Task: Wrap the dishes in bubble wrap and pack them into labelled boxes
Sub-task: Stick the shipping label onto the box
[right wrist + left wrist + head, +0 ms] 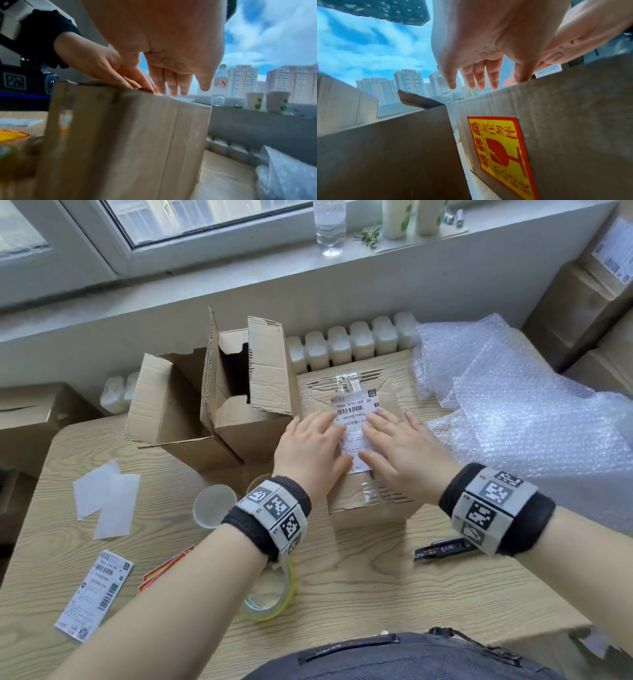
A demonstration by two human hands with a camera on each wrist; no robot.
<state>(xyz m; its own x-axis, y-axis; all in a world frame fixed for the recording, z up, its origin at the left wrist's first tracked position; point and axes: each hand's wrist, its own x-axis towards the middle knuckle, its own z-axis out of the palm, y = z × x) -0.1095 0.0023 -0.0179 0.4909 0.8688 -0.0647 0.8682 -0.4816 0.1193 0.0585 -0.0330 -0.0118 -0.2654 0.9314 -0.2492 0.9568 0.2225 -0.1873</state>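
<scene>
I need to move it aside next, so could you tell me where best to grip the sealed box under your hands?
Grip the sealed box by its left and right walls, from above. It stands upright with flat sides, and the open box stands close on its left.

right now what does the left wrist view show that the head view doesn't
Only the left wrist view shows the red and yellow fragile sticker on the side of the sealed box.

Only the head view shows the shipping label on the box top, the tape roll, the bubble wrap, a spare label and the table.

Both show the left hand and right hand flat on the sealed box, and the open box beside it.
</scene>
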